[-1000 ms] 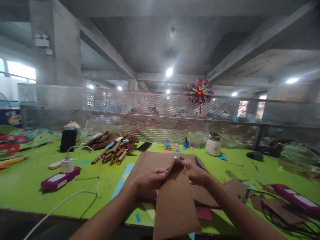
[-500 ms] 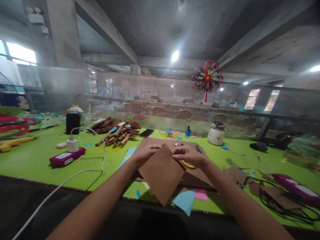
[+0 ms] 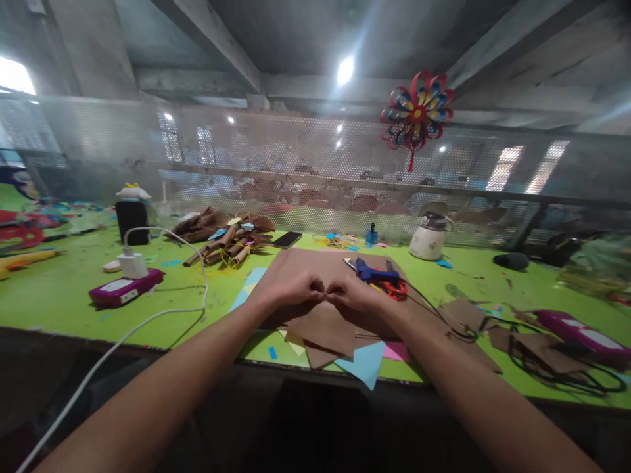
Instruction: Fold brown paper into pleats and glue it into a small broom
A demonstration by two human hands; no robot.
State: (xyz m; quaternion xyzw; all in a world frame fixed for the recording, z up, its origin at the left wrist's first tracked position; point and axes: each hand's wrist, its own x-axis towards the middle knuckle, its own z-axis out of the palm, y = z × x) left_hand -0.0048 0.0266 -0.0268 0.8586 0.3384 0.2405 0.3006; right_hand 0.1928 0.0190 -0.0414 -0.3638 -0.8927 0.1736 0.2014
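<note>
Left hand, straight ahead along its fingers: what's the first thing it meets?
Probably the right hand: the left hand points at it, almost tip to tip in the picture, with brown cardboard showing below. Whether they touch is unclear.

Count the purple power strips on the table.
2: one power strip at left, with a white charger on top; another power strip at far right. Clutter could hide more.

Beyond the fingers (image 3: 317,286) and the green desk (image 3: 64,295) beneath them stands a perforated screen (image 3: 296,148), bright windows (image 3: 503,169) visible through it on both sides, with grey ceiling beams (image 3: 211,39) and a lit lamp (image 3: 346,70) above and a pillar (image 3: 81,59) far left.
</note>
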